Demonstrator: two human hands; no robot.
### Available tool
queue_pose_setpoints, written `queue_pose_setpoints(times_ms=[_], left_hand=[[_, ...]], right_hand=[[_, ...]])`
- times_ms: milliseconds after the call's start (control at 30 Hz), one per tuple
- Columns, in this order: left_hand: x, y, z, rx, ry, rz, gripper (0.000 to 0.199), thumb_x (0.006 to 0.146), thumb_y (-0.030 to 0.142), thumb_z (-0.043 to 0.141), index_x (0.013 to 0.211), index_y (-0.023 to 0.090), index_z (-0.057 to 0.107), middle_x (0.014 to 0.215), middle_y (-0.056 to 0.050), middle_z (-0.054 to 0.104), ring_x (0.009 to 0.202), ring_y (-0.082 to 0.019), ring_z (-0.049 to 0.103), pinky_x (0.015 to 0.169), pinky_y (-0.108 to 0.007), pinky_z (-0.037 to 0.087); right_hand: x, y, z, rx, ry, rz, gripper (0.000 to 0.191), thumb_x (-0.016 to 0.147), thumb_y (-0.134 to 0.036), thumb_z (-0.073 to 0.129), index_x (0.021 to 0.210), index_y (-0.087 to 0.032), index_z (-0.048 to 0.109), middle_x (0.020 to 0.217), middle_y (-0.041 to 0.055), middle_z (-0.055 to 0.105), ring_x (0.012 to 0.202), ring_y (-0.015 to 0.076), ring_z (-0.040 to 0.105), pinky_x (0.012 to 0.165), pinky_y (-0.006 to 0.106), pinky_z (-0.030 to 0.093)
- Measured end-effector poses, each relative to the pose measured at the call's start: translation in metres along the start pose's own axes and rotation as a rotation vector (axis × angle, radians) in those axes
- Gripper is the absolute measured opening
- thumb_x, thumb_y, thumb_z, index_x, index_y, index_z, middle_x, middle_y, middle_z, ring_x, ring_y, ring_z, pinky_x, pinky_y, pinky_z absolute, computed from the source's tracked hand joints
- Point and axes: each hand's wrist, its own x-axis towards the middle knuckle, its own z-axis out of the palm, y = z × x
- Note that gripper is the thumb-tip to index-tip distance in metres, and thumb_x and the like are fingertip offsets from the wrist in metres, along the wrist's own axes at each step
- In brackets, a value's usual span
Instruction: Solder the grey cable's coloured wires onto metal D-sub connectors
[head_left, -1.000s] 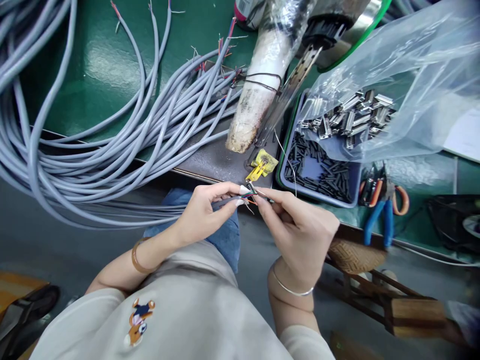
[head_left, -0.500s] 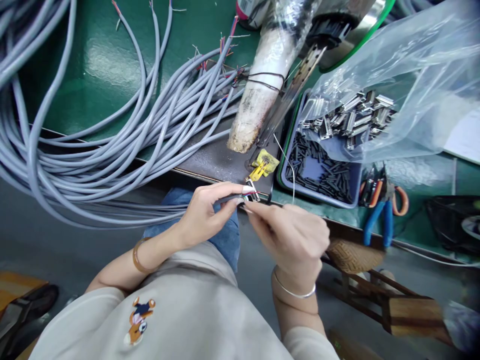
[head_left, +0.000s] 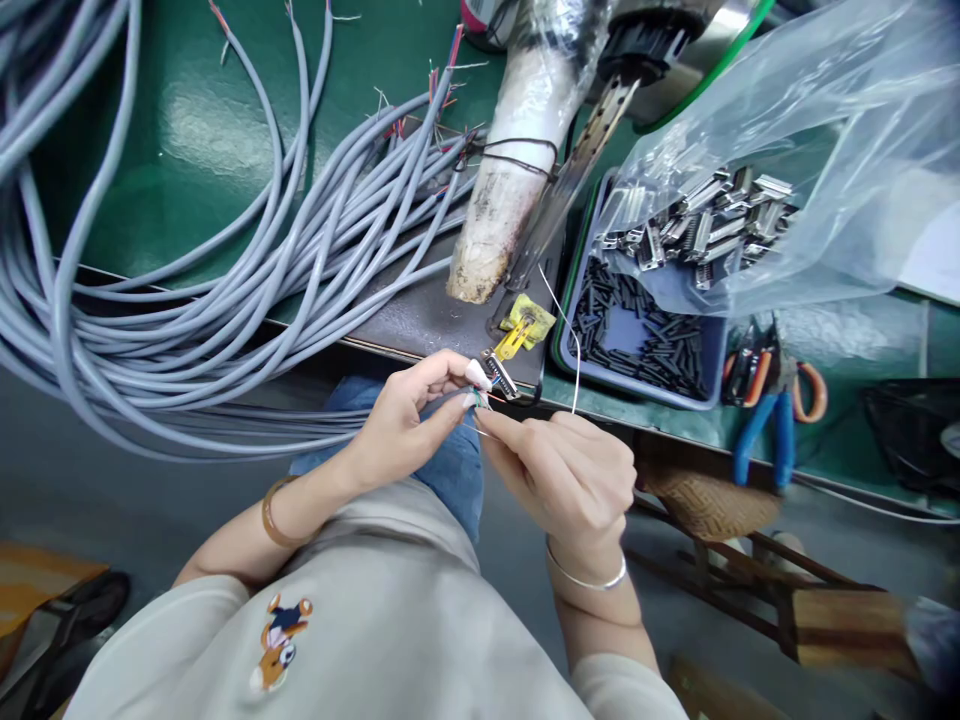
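Near frame centre, I have the left hand (head_left: 409,410) pinching a grey cable (head_left: 441,404) below a connector (head_left: 501,375); the right hand (head_left: 559,465) meets its coloured wires (head_left: 478,398), whether gripping I can't tell.

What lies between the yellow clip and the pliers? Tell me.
In the head view, the blue tray of short black tubes, with a thin white wire near its left edge.

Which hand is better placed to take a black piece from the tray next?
Probably the right hand: it is nearer the tray of black pieces, though also busy at the thin wires. The left hand is farther off, holding the grey cable.
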Motion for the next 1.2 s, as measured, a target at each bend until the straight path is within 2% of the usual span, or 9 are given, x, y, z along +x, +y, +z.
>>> queue_pose_setpoints(times_ms=[133, 267, 367, 433, 567, 633, 767, 933, 1200], left_hand=[[0.000, 0.002, 0.002, -0.024, -0.001, -0.076, 0.026, 0.091, 0.038, 0.074, 0.095, 0.015, 0.064, 0.085, -0.004, 0.068, 0.076, -0.010, 0.064, 0.074, -0.020, 0.054], [-0.001, 0.003, 0.004, -0.053, -0.013, -0.121, 0.030, 0.087, 0.040, 0.078, 0.094, 0.015, 0.062, 0.077, -0.001, 0.066, 0.065, -0.008, 0.062, 0.065, -0.019, 0.053], [0.000, 0.001, 0.004, -0.089, -0.002, -0.133, 0.031, 0.087, 0.040, 0.079, 0.093, 0.015, 0.061, 0.074, 0.000, 0.066, 0.062, -0.008, 0.061, 0.061, -0.018, 0.052], [0.000, 0.001, 0.003, -0.122, 0.000, -0.156, 0.033, 0.085, 0.041, 0.080, 0.092, 0.016, 0.059, 0.072, 0.000, 0.066, 0.059, -0.008, 0.061, 0.057, -0.018, 0.051], [0.002, 0.002, 0.003, -0.167, 0.002, -0.194, 0.038, 0.078, 0.039, 0.087, 0.091, 0.016, 0.058, 0.075, 0.000, 0.068, 0.057, -0.007, 0.061, 0.053, -0.016, 0.048], [0.002, 0.002, 0.003, -0.161, 0.002, -0.198, 0.038, 0.079, 0.039, 0.086, 0.091, 0.016, 0.059, 0.075, 0.000, 0.067, 0.056, -0.007, 0.061, 0.052, -0.016, 0.048], [0.003, 0.003, 0.003, -0.140, -0.003, -0.199, 0.036, 0.080, 0.039, 0.084, 0.094, 0.015, 0.061, 0.065, 0.003, 0.062, 0.052, -0.007, 0.058, 0.050, -0.016, 0.046], [0.003, 0.006, 0.001, -0.118, 0.009, -0.244, 0.032, 0.082, 0.038, 0.081, 0.093, 0.014, 0.064, 0.059, 0.003, 0.063, 0.051, -0.008, 0.058, 0.051, -0.019, 0.048], [0.003, 0.006, 0.002, -0.144, 0.027, -0.275, 0.037, 0.079, 0.043, 0.084, 0.089, 0.014, 0.063, 0.058, 0.002, 0.063, 0.050, -0.008, 0.060, 0.049, -0.018, 0.048]], right_hand=[[-0.003, 0.002, -0.001, 0.032, 0.034, 0.110, 0.012, 0.094, -0.017, 0.071, 0.106, -0.020, 0.071, 0.055, -0.0067, 0.059, 0.047, 0.0071, 0.045, 0.054, 0.027, 0.037], [-0.004, 0.006, -0.003, 0.124, 0.053, 0.258, 0.013, 0.091, -0.018, 0.074, 0.102, -0.025, 0.074, 0.063, -0.0053, 0.069, 0.049, 0.0072, 0.054, 0.053, 0.023, 0.042], [-0.004, 0.009, -0.004, 0.164, 0.104, 0.350, 0.017, 0.090, -0.019, 0.075, 0.106, -0.026, 0.077, 0.075, -0.0028, 0.076, 0.048, 0.0069, 0.055, 0.051, 0.022, 0.044], [-0.005, 0.009, -0.004, 0.178, 0.128, 0.394, 0.022, 0.091, -0.022, 0.075, 0.112, -0.028, 0.077, 0.069, -0.0037, 0.073, 0.046, 0.0076, 0.053, 0.050, 0.022, 0.045], [-0.004, 0.006, -0.001, 0.218, 0.073, 0.399, 0.029, 0.090, -0.026, 0.077, 0.119, -0.025, 0.075, 0.053, -0.0085, 0.058, 0.043, 0.0072, 0.048, 0.048, 0.021, 0.041], [-0.002, 0.004, 0.001, 0.203, 0.046, 0.391, 0.025, 0.090, -0.025, 0.077, 0.115, -0.023, 0.075, 0.054, -0.0090, 0.058, 0.043, 0.0058, 0.046, 0.048, 0.020, 0.039], [0.002, 0.002, 0.005, 0.198, 0.045, 0.417, 0.003, 0.093, -0.021, 0.072, 0.093, -0.021, 0.076, 0.054, -0.0079, 0.059, 0.044, 0.0042, 0.048, 0.048, 0.019, 0.038], [0.001, 0.001, 0.007, 0.227, 0.038, 0.460, 0.005, 0.092, -0.020, 0.072, 0.092, -0.022, 0.077, 0.053, -0.0082, 0.057, 0.044, 0.0042, 0.049, 0.047, 0.019, 0.036], [0.001, -0.002, 0.008, 0.220, 0.030, 0.449, 0.003, 0.092, -0.021, 0.074, 0.089, -0.021, 0.075, 0.054, -0.0079, 0.059, 0.044, 0.0038, 0.047, 0.046, 0.020, 0.033]])
